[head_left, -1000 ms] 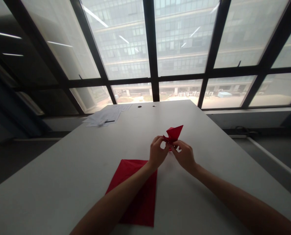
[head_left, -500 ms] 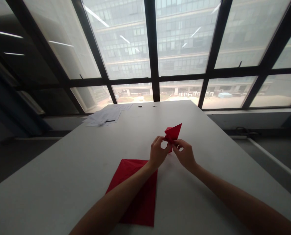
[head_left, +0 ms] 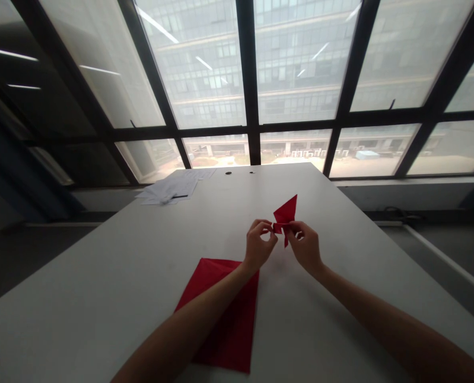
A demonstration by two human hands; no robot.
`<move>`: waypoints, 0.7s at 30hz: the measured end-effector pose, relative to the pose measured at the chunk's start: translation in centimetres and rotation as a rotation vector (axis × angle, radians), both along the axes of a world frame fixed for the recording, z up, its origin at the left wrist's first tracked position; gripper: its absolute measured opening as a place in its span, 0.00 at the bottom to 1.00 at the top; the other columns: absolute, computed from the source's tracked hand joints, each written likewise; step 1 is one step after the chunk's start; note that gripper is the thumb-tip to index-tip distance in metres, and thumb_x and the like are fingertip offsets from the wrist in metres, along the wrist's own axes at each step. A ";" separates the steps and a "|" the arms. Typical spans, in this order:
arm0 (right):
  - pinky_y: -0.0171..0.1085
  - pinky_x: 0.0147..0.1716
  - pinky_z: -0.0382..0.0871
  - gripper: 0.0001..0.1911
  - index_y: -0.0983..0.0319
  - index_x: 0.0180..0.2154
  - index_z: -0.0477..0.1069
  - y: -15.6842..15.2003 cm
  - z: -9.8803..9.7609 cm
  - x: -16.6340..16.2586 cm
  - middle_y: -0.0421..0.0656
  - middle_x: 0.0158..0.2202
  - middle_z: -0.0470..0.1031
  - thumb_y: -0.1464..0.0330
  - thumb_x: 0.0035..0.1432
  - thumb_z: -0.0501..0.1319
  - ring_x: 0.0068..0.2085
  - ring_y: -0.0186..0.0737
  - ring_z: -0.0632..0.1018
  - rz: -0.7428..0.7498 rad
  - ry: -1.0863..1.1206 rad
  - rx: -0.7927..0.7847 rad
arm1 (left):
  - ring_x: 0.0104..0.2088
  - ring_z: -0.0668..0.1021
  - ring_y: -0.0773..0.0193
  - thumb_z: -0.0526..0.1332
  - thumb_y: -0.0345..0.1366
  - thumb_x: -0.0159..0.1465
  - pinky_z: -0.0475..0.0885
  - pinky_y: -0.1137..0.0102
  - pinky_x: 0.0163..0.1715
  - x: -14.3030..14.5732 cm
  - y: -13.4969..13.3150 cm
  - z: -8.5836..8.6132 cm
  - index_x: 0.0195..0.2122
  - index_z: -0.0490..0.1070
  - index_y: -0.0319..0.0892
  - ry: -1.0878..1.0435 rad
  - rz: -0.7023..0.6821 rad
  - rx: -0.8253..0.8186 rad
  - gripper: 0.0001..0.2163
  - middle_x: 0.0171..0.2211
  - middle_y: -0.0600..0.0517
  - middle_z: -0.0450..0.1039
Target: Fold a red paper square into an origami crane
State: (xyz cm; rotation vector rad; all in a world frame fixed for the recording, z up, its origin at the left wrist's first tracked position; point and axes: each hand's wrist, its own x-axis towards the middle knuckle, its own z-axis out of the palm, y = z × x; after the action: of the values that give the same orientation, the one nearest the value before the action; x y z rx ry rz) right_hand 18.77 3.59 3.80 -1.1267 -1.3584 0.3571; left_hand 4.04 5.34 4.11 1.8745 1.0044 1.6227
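Where behind hands (head_left: 306, 248), red paper (head_left: 286, 210) hidden

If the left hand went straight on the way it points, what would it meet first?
Most likely the folded red paper, right at the fingertips of the left hand; whether they already touch is unclear.

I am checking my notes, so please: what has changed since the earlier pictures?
The right hand, fingers still on the folded red paper, has shifted slightly right and up in view, farther from the left hand. The folded paper's tip rose too. The left hand, red sheet and white papers stayed nearly unmoved.
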 end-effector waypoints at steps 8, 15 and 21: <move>0.39 0.33 0.66 0.02 0.59 0.35 0.70 0.8 0.6 1.4 0.41 0.30 0.75 0.69 0.59 0.58 0.32 0.40 0.74 -0.043 -0.144 0.091 | 0.29 0.74 0.67 0.63 0.31 0.57 0.71 0.71 0.32 -0.1 0.7 -0.4 0.30 0.71 0.38 -0.177 -0.314 -0.326 0.02 0.28 0.53 0.73; 0.41 0.39 0.69 0.05 0.59 0.38 0.75 0.5 0.0 1.7 0.45 0.36 0.78 0.68 0.57 0.62 0.37 0.44 0.76 -0.055 -0.385 0.084 | 0.28 0.71 0.68 0.64 0.33 0.55 0.68 0.72 0.30 -0.4 1.0 -0.4 0.28 0.69 0.39 -0.208 -0.346 -0.334 0.05 0.26 0.54 0.71; 0.41 0.34 0.70 0.13 0.61 0.34 0.79 1.0 0.0 1.9 0.46 0.32 0.80 0.62 0.61 0.59 0.34 0.44 0.78 -0.015 -0.191 -0.026 | 0.26 0.69 0.69 0.59 0.28 0.53 0.66 0.73 0.28 -0.6 1.3 -0.7 0.26 0.67 0.39 -0.195 -0.289 -0.328 0.01 0.25 0.55 0.69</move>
State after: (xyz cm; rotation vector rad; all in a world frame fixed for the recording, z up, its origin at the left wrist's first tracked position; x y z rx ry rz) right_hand 20.70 4.61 3.76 -1.2157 -1.5153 0.2618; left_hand 3.41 6.66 3.36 1.5298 0.8160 1.3481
